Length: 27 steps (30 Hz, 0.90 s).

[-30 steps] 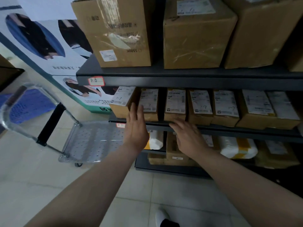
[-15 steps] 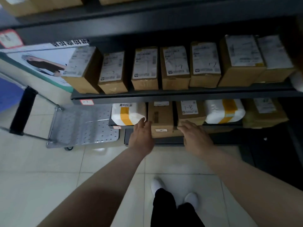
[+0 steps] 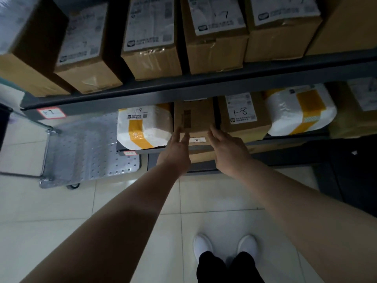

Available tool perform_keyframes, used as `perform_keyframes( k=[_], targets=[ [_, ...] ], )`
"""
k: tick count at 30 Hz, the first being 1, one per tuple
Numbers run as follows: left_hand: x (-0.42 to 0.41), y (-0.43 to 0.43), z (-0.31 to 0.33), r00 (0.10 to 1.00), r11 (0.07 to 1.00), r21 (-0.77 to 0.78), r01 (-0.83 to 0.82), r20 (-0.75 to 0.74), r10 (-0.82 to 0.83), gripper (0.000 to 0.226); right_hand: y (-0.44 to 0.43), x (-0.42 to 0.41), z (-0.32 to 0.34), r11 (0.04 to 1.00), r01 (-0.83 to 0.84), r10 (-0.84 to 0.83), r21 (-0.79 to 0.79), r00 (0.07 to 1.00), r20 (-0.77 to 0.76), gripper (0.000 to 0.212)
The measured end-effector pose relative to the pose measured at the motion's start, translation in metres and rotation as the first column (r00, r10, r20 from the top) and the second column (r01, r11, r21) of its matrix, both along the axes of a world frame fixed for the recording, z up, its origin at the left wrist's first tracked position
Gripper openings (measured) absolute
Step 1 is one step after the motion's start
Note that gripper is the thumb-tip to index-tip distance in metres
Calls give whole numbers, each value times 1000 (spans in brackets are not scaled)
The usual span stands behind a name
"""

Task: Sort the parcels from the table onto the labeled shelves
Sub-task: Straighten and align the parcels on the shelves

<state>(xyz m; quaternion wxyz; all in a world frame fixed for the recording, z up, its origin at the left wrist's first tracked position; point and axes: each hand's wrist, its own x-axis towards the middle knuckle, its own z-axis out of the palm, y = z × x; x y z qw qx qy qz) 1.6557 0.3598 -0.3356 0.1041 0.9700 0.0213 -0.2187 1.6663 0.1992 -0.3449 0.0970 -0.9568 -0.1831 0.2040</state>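
Both hands are spread, palms inward, the left hand [image 3: 177, 149] and right hand [image 3: 228, 148] touching the front corners of a brown cardboard parcel [image 3: 193, 117] that sits on the lower shelf [image 3: 285, 139] between a white yellow-taped parcel [image 3: 142, 127] and a box marked 1-8 [image 3: 244, 117], neither grip clenched.

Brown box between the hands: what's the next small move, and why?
Probably close both hands onto its sides. The left hand and right hand are open, flanking the brown box, which sits between the white parcel and the 1-8 box.
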Motion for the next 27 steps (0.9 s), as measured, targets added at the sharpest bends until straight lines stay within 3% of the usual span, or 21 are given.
perform_keyframes(
  k=[7,10,15,19,21,27],
  targets=[
    [9,-1,-5,999,999,-9,-35,-25,35,88,-17,4,-5,994,26,-38,106,993,108,79],
    [5,-8,-5,996,997,-23,-74,50,75,85,-40,-8,-7,989,56,-78,139,984,160,74],
    [3,-55,7,983,994,-49,100,158,-91,79,-81,-20,-4,988,151,-153,34,987,57,67],
    [8,-79,1,981,977,138,160,87,-173,82,-106,-22,-2,979,204,-205,17,978,39,67],
    [15,-75,-5,984,964,210,163,36,-174,85,-112,-21,-4,984,175,-175,-7,984,31,72],
    [31,-70,-10,981,957,223,186,5,-192,83,-99,1,-15,993,38,-35,-108,999,29,82]
  ],
)
